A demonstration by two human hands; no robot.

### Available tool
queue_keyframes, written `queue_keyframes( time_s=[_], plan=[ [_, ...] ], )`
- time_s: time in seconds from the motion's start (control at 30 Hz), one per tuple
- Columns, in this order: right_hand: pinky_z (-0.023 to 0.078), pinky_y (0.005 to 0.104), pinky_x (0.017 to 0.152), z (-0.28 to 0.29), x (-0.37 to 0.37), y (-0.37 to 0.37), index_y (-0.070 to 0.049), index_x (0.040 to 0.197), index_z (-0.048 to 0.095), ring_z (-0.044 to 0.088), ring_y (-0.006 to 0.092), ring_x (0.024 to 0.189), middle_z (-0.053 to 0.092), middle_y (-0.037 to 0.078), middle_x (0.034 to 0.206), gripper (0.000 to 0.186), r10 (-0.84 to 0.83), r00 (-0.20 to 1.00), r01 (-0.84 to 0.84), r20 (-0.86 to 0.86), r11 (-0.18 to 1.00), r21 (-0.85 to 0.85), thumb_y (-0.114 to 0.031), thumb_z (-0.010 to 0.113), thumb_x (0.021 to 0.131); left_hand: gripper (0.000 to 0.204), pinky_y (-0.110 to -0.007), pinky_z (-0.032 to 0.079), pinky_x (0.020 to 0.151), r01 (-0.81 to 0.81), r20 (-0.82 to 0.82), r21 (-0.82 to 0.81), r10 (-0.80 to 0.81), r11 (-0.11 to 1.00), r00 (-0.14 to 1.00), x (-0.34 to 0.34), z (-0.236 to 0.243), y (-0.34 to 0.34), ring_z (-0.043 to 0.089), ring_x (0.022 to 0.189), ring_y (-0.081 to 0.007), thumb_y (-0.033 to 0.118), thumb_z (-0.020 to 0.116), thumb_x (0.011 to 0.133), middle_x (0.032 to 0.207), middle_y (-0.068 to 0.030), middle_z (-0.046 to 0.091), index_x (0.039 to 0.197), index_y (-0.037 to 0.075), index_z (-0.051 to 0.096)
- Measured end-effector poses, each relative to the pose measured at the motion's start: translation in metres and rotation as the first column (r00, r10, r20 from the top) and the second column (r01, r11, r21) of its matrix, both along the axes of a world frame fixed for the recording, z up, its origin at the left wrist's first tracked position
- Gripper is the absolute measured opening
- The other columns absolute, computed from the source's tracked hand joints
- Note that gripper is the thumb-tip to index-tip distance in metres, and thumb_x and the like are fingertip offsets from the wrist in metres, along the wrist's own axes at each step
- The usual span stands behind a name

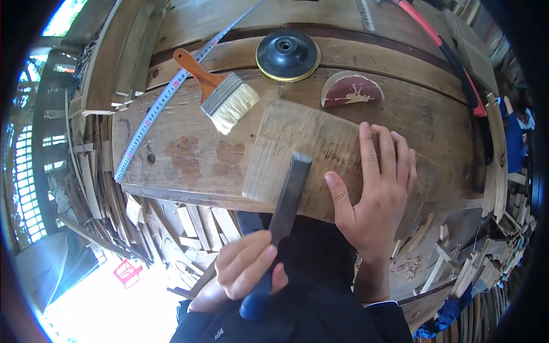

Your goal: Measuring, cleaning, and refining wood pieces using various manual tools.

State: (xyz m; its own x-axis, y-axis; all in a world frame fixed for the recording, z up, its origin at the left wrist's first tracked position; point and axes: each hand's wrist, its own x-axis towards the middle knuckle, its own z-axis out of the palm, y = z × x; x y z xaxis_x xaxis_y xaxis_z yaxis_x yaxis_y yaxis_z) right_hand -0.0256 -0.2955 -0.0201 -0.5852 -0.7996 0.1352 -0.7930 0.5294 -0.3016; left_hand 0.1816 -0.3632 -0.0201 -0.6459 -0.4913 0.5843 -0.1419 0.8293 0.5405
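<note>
My left hand (243, 266) is closed around the dark handle of a chisel (290, 197). The chisel's flat steel blade points away from me, its tip over the face of a wooden board (309, 137); whether the edge touches the wood I cannot tell. My right hand (377, 194) lies flat on the right part of that board, fingers stretched and thumb apart. The board rests at a slant on the workbench (189, 154), its near edge close to the bench's front. Rough dark marks show on its upper face.
Beyond the board lie a wide paintbrush (214, 91), a round black sanding pad (287, 54) and a half-round, dark-red-faced piece (351, 90). A tape measure blade (154, 111) runs along the left. A red-and-black tool (452, 57) lies at right. Wood scraps (197, 223) cover the floor.
</note>
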Motion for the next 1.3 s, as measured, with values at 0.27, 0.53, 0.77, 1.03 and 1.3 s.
queue_keyframes(
  time_s=[0.27, 0.53, 0.77, 1.03, 1.3],
  plan=[
    [0.022, 0.0551, 0.116, -0.004, -0.001, -0.007, -0.004, 0.146, 0.047, 0.038, 0.0371, 0.136, 0.048, 0.015, 0.142, 0.066, -0.035, 0.998, 0.034, -0.052, 0.999, -0.017, -0.042, 0.06, 0.093, 0.025, -0.036, 0.06, 0.059, 0.017, -0.144, 0.044, -0.011, 0.999, 0.99, -0.016, -0.016, -0.014, 0.071, 0.068, -0.0328, 0.007, 0.068, 0.077, 0.082, -0.024, 0.07, 0.099, -0.006, 0.064],
    [0.023, 0.0549, 0.116, -0.005, -0.005, -0.007, -0.006, 0.145, 0.048, 0.04, 0.037, 0.134, 0.049, 0.016, 0.139, 0.062, 0.019, 0.997, -0.022, -0.08, 0.999, -0.038, -0.041, 0.058, 0.095, 0.028, -0.036, 0.062, 0.063, 0.038, -0.094, -0.008, -0.038, 0.999, 0.995, 0.01, -0.018, 0.005, 0.073, 0.071, -0.0334, 0.005, 0.07, 0.076, 0.084, -0.0244, 0.071, 0.101, -0.008, 0.065],
    [0.025, 0.0526, 0.116, -0.007, -0.007, -0.007, -0.005, 0.138, 0.056, 0.042, 0.036, 0.131, 0.051, 0.015, 0.135, 0.052, 0.06, 0.993, -0.069, -0.103, 0.994, -0.082, -0.036, 0.056, 0.097, 0.033, -0.035, 0.056, 0.056, 0.036, -0.153, -0.043, -0.042, 0.998, 0.987, -0.023, -0.027, -0.017, 0.069, 0.064, -0.0307, 0.003, 0.07, 0.076, 0.084, -0.0195, 0.07, 0.106, -0.008, 0.065],
    [0.027, 0.0511, 0.115, -0.007, -0.009, -0.009, -0.007, 0.137, 0.058, 0.044, 0.0341, 0.13, 0.054, 0.013, 0.132, 0.047, 0.057, 0.996, -0.065, -0.073, 0.991, -0.113, -0.031, 0.057, 0.096, 0.028, -0.031, 0.055, 0.054, 0.02, -0.115, -0.049, -0.025, 0.999, 0.993, 0.012, -0.012, 0.012, 0.066, 0.06, -0.0246, 0.008, 0.07, 0.073, 0.074, -0.0119, 0.068, 0.098, -0.005, 0.069],
    [0.03, 0.0506, 0.113, -0.009, -0.013, -0.008, -0.008, 0.134, 0.061, 0.046, 0.0345, 0.128, 0.056, 0.013, 0.13, 0.045, 0.065, 0.994, -0.077, -0.086, 0.986, -0.146, -0.031, 0.059, 0.095, 0.029, -0.034, 0.054, 0.054, 0.017, -0.141, -0.015, -0.019, 1.0, 0.99, -0.029, -0.016, -0.012, 0.065, 0.06, -0.0279, 0.001, 0.07, 0.075, 0.076, -0.0147, 0.068, 0.101, -0.008, 0.065]
  ],
)
